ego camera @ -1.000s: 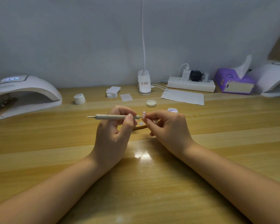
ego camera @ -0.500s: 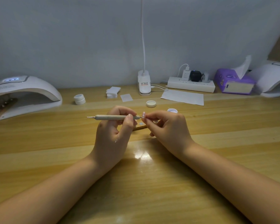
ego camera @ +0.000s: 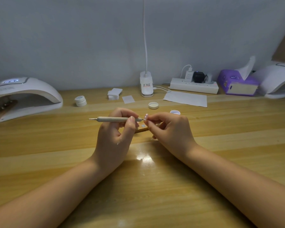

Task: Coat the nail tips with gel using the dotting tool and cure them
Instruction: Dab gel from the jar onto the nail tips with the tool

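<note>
Coating in progress, curing outstanding: left hand (ego camera: 113,137) pinches the dotting tool (ego camera: 118,119) level above the bench (ego camera: 155,186), its point touching 1 nail tip (ego camera: 146,116) pinched in the right hand (ego camera: 171,130); lamp (ego camera: 23,94) sits far left.

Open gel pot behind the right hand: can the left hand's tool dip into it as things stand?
Probably not directly: the right hand, pinching the nail tip, sits between the dotting tool and the gel pot.
</note>
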Demonstrator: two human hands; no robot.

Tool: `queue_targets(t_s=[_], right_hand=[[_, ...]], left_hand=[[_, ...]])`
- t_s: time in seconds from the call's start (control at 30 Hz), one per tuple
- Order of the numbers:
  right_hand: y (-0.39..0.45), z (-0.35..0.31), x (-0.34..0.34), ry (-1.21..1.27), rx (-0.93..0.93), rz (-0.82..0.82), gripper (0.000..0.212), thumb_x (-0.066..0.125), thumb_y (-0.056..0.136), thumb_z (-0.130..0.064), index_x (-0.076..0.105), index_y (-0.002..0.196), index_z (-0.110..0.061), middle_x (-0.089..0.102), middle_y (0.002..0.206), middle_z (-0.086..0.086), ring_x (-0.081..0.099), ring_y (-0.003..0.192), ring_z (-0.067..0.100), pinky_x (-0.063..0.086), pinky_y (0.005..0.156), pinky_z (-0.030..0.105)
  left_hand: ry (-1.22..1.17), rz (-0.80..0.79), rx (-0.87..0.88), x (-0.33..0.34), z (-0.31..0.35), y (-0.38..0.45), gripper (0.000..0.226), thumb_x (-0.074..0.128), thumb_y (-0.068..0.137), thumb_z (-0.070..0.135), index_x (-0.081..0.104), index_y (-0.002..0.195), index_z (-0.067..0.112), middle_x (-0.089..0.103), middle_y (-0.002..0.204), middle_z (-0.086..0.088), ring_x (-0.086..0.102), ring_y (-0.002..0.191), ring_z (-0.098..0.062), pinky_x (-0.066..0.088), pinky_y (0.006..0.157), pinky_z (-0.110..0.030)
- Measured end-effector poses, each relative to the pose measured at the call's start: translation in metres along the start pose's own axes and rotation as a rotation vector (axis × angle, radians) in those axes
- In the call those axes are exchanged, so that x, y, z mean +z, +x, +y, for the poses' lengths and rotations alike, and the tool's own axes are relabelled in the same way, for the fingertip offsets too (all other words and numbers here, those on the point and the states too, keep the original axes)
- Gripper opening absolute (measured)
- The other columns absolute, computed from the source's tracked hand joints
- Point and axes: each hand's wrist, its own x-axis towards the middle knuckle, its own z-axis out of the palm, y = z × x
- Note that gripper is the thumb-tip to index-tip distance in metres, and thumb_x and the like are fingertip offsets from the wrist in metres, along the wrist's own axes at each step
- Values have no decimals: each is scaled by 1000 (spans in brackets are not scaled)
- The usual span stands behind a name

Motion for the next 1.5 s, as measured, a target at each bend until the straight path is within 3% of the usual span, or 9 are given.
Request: queue_targets(t_s=[0.23, 0.6, 0.9, 1.1, 1.23, 1.5], right_hand=[[0, 1, 1, 10, 9, 9, 11, 71, 86, -13, 76, 96, -13, 73, 84, -5, 63, 65, 2, 57, 65, 32], [0, 0, -1, -7, 1, -14, 13, 70, 87, -13, 75, 99, -14, 70, 85, -10, 63, 66, 1, 57, 66, 29], [0, 1, -1, -1, 4, -19, 14, 70, 87, -13, 75, 100, -13, 73, 88, -4, 64, 67, 4, 57, 66, 31], [0, 1, 0, 14, 1, 3, 13, 70, 87, -14, 75, 98, -13, 73, 86, -5, 67, 63, 16, 55, 66, 37], [0, 1, 0, 28, -2, 6, 14, 70, 87, -12, 75, 100, -13, 74, 86, -2, 67, 63, 20, 54, 65, 41], [0, 2, 0, 16, -27, 2, 15, 70, 87, -12, 75, 101, -13, 74, 89, -2, 67, 64, 17, 55, 64, 38]], left_hand=[[-10, -6, 4, 0, -1, 0, 13, 51, 88, 30, 60, 92, 22, 66, 82, 0, 66, 77, -15, 57, 67, -33], [2, 9, 4, 0, -2, 0, 10, 51, 90, 17, 60, 92, 20, 67, 81, -1, 67, 76, -15, 57, 67, -33], [20, 5, 12, 0, -1, 0, 10, 51, 90, 17, 60, 92, 19, 67, 81, 0, 66, 76, -15, 57, 67, -36], [-99, 71, 44, -2, 0, 1, 15, 50, 89, 31, 60, 94, 20, 68, 85, 11, 67, 80, -11, 54, 71, -24], [-139, 83, 63, -2, 1, 2, 15, 49, 89, 30, 59, 95, 21, 67, 87, 13, 66, 80, -9, 51, 71, -18], [-47, 18, 9, -1, -3, 1, 10, 51, 91, 17, 60, 93, 21, 68, 85, 2, 68, 81, -15, 56, 72, -28]])
